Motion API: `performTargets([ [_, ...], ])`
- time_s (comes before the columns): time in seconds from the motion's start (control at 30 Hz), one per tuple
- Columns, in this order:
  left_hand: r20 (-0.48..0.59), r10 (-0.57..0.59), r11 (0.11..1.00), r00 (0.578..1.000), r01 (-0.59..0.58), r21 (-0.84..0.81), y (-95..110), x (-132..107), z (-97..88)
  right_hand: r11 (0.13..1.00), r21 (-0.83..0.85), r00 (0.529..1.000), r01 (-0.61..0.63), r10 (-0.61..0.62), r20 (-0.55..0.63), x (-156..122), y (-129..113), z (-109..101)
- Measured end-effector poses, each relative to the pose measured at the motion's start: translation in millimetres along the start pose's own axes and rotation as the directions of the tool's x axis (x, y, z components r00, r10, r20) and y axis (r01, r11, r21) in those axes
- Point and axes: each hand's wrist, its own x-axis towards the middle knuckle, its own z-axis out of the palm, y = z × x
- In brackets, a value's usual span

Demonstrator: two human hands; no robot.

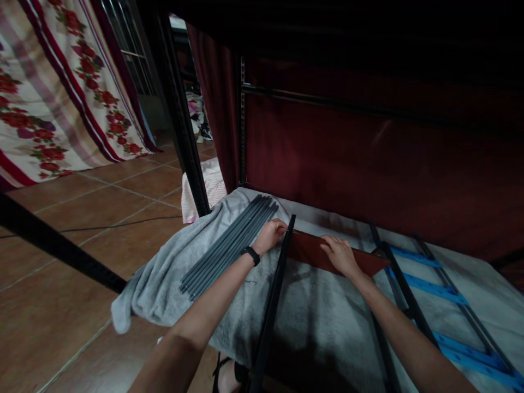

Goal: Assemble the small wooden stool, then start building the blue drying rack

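Note:
My left hand (270, 236), with a black band on its wrist, is closed at the upper end of a black metal bar (273, 305). Its fingertips pinch close to where the bar meets a reddish-brown board (309, 251); anything small between them is hidden. Over the board's top edge lies my right hand (339, 255), its fingers bent around that edge. The board stands on its long side between this bar and another black bar (409, 300) to the right. Beside my left hand, a bundle of grey rods (231, 245) rests on a grey blanket (164, 289).
Blue strips (434, 289) join black bars at the right. A dark shelf frame post (180, 109) stands at left, and a black beam runs low overhead. Behind hangs a dark red curtain (347, 164). A cable (123, 222) crosses the tiled floor (49, 295).

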Motion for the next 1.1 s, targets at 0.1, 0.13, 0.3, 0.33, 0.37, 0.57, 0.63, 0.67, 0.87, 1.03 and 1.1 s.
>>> performTargets([
  [0.1, 0.000, -0.089, 0.990, 0.996, 0.088, -0.110, -4, 1, 3.8, 1.000, -0.006, 1.000, -0.002, 0.002, -0.002, -1, -1, 0],
  [0.13, -0.005, -0.124, 0.981, 0.992, 0.122, -0.148, -6, 2, 5.7, 1.000, -0.008, 1.000, -0.004, 0.004, -0.001, -1, -2, 0],
  [0.3, -0.012, -0.348, 0.857, 0.937, 0.313, -0.410, -5, 9, 13.8, 1.000, -0.005, 1.000, -0.011, 0.011, 0.021, -2, -6, -3],
  [0.33, 0.003, -0.384, 0.818, 0.923, 0.342, -0.463, -4, 9, 14.3, 1.000, -0.003, 1.000, -0.013, 0.013, 0.026, -2, -6, -3],
  [0.37, 0.018, -0.411, 0.783, 0.911, 0.363, -0.506, -2, 9, 14.4, 1.000, 0.000, 0.999, -0.015, 0.015, 0.031, -2, -6, -3],
  [0.57, 0.046, -0.550, 0.587, 0.834, 0.425, -0.689, 6, 4, 10.6, 0.999, 0.025, 0.999, -0.027, 0.026, 0.027, -1, -8, -4],
  [0.63, 0.061, -0.595, 0.538, 0.802, 0.453, -0.711, 7, 4, 10.1, 0.999, 0.031, 0.999, -0.029, 0.029, 0.014, -1, -9, -5],
  [0.67, 0.066, -0.609, 0.522, 0.790, 0.462, -0.717, 8, 4, 10.2, 0.999, 0.030, 1.000, -0.030, 0.030, 0.009, -1, -10, -5],
  [0.87, 0.020, -0.567, 0.572, 0.824, 0.411, -0.710, 12, 2, 13.5, 0.999, 0.031, 0.999, -0.042, 0.043, -0.006, 0, -12, -5],
  [1.03, -0.008, -0.514, 0.603, 0.858, 0.355, -0.714, 15, -1, 16.7, 0.999, 0.020, 0.999, -0.038, 0.038, -0.004, -2, -13, -6],
  [1.1, -0.034, -0.535, 0.601, 0.844, 0.353, -0.717, 16, -3, 18.3, 0.999, 0.021, 0.999, -0.036, 0.036, -0.003, -2, -13, -7],
])
